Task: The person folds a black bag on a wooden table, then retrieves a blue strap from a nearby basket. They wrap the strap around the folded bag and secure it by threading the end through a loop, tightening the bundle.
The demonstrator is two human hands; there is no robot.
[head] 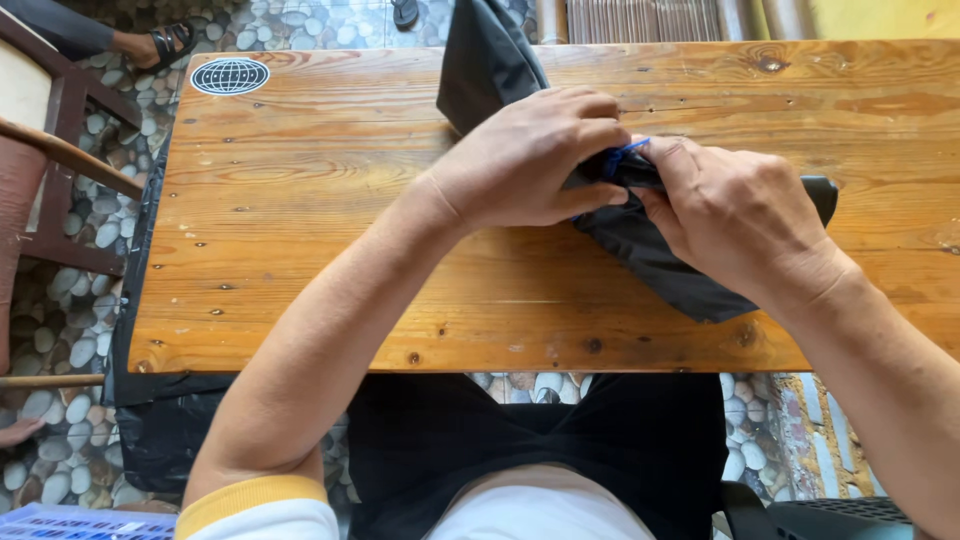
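Both hands closed on black fabric bundle (650,260) near table's (300,250) far edge: left hand (530,160), right hand (735,215) pinching blue tie (622,158) between them. Bundle's long axis diagonal, far edge toward near-right.

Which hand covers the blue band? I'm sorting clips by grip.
Neither covers it fully: the left hand wraps over the dark fabric; the blue band shows against the right hand.
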